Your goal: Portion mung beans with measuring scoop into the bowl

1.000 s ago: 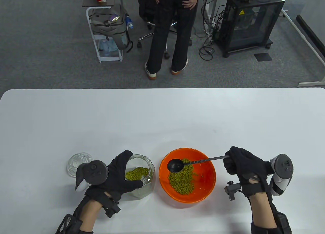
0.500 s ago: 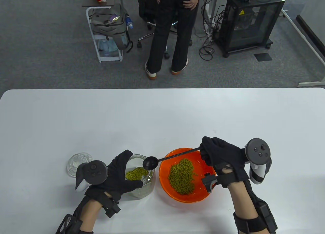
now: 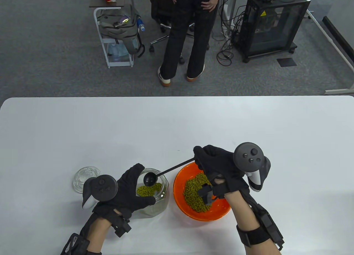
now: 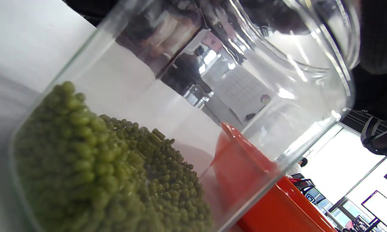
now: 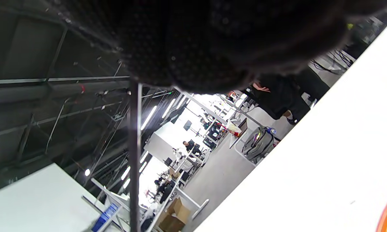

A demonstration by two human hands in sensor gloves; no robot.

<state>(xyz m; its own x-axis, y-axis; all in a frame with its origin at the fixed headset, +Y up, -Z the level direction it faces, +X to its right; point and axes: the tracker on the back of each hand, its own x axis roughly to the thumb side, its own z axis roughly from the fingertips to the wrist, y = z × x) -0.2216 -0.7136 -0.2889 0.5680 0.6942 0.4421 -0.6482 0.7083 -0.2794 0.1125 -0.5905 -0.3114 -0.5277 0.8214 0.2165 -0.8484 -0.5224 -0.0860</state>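
A glass jar with green mung beans at its bottom stands on the white table, and my left hand grips its left side. In the left wrist view the beans show close up through the jar wall. My right hand holds the thin handle of a black measuring scoop, whose head hangs in the jar mouth above the beans. The handle crosses the right wrist view below my gloved fingers. An orange bowl with a heap of beans sits right of the jar, partly under my right wrist.
The jar's glass lid lies on the table to the left of my left hand. A person stands beyond the far table edge, near a cart with a backpack and a black cabinet.
My right hand has carried the scoop leftward from above the orange bowl to the jar mouth. The left hand and the jar have stayed put.
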